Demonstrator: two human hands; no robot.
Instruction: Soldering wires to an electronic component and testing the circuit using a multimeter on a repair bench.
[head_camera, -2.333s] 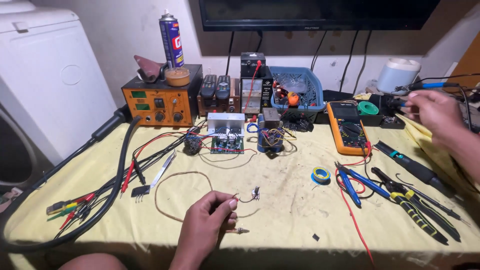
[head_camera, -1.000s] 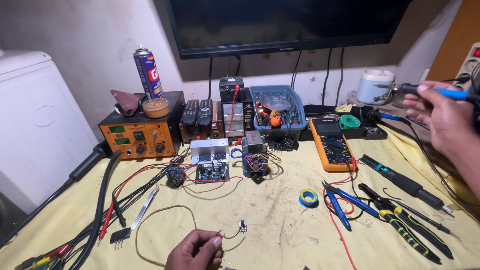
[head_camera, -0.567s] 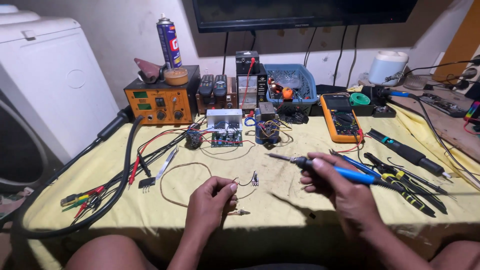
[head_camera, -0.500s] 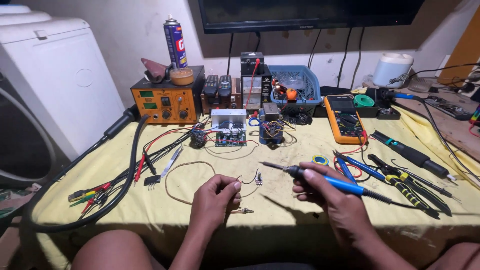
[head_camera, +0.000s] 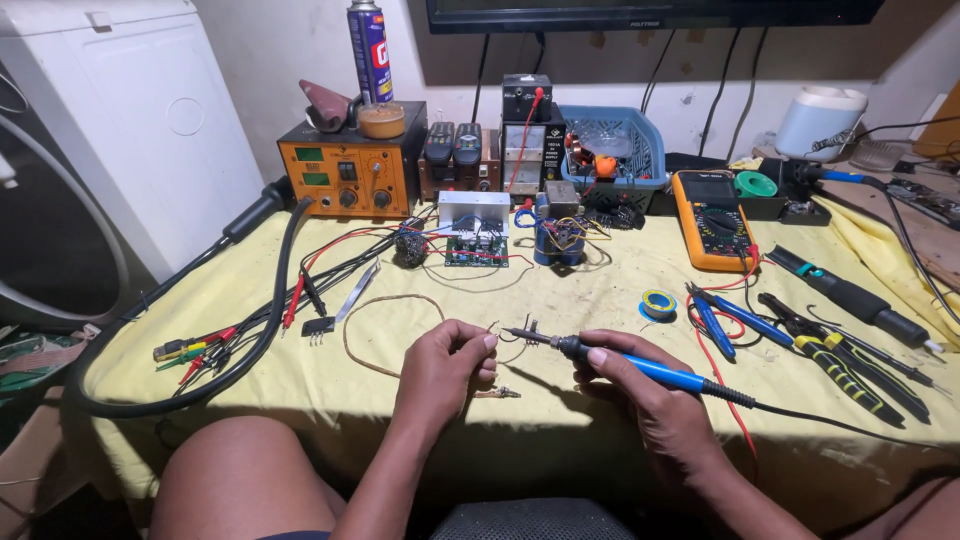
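1. Right hand (head_camera: 655, 400): fingers clamped on a blue-handled soldering iron (head_camera: 640, 366), tip pointing left.
2. Left hand (head_camera: 445, 365): fingers pinched on a thin brown wire (head_camera: 375, 300) over the yellow-covered worktop (head_camera: 600, 300), near the iron's tip.

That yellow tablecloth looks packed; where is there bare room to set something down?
Bare cloth lies between the circuit board, the solder roll and the hands. Another patch sits front left, below the black hose. The right side, with pliers and multimeter, is crowded.
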